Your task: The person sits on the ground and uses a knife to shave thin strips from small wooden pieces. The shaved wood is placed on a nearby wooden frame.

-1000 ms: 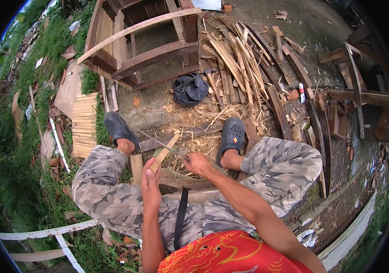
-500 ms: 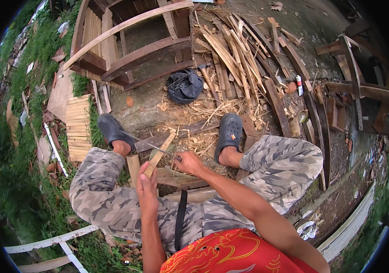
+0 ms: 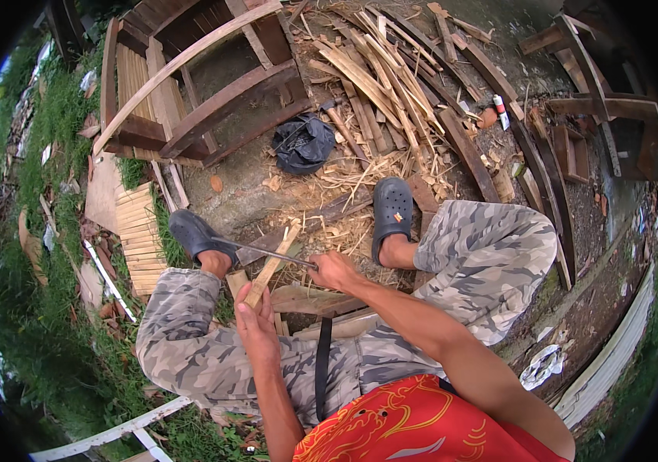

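My left hand (image 3: pixel 258 319) is closed round the lower end of a short, pale wood strip (image 3: pixel 267 276), which slants up and away between my knees. In my right hand (image 3: pixel 335 271) is the handle of a long knife (image 3: pixel 256 249). Its thin dark blade reaches left across the upper part of the strip, seen nearly edge-on. Whether the edge bites into the wood cannot be made out. Below the strip, between my legs, lie larger wood pieces (image 3: pixel 309 299). Pale shavings (image 3: pixel 344 189) are scattered on the ground beyond my hands.
A wooden frame (image 3: pixel 229 96) stands at the far left, with a black plastic bag (image 3: pixel 303 144) beside it. Near the bag lies a hammer (image 3: pixel 346 137). Long wood strips (image 3: pixel 379 81) are piled farther right. Bamboo slats (image 3: pixel 136 239) and a white metal frame (image 3: pixel 113 427) are on the left.
The knife blade has turned to lie flatter across the strip, and my right hand is slightly farther right in the picture. The whole view has shifted a little. Both hands keep their hold.
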Demonstrator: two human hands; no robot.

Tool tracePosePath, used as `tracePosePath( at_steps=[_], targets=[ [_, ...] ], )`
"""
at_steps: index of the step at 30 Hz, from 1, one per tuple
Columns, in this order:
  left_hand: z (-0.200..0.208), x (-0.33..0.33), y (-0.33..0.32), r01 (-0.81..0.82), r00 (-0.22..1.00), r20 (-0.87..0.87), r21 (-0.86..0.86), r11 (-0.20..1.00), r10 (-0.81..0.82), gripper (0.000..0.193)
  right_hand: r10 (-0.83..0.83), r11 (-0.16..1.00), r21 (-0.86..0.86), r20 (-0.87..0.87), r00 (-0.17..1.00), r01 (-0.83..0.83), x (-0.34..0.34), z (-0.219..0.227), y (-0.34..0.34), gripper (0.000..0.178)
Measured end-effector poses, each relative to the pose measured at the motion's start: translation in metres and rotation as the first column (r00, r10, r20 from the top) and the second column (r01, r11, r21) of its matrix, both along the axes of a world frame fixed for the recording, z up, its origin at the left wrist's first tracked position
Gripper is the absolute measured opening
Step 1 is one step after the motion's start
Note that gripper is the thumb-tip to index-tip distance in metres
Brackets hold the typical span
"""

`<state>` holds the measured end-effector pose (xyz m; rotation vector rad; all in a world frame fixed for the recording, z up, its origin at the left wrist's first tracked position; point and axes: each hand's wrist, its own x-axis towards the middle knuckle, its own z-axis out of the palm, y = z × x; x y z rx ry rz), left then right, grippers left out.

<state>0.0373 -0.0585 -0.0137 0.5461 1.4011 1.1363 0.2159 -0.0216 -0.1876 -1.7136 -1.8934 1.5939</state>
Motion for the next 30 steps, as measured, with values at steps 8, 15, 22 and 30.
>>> tracePosePath(
  at_steps=[8, 15, 22, 30],
  targets=[
    [-0.003, -0.002, 0.000, -0.045, 0.999, 0.002, -0.002, 0.999, 0.045, 0.062, -0.035, 0.999, -0.026, 0.095, 0.995, 0.038, 0.011, -0.010, 0.003, 0.030],
    [-0.002, -0.001, 0.000, -0.041, 0.999, 0.007, -0.012, 0.999, 0.041, 0.063, -0.073, 0.985, -0.127, 0.287, 0.955, 0.113, 0.016, -0.019, 0.002, 0.034],
    [0.000, 0.000, 0.002, 0.001, 1.000, -0.016, 0.014, 1.000, 0.000, 0.063, -0.023, 0.991, -0.120, 0.295, 0.955, 0.061, 0.029, -0.023, 0.013, 0.034],
    [-0.001, -0.003, 0.001, -0.053, 0.999, -0.009, -0.020, 0.998, 0.053, 0.060, -0.048, 0.980, -0.174, 0.274, 0.960, 0.098, 0.008, -0.040, 0.012, 0.035]
  ],
)
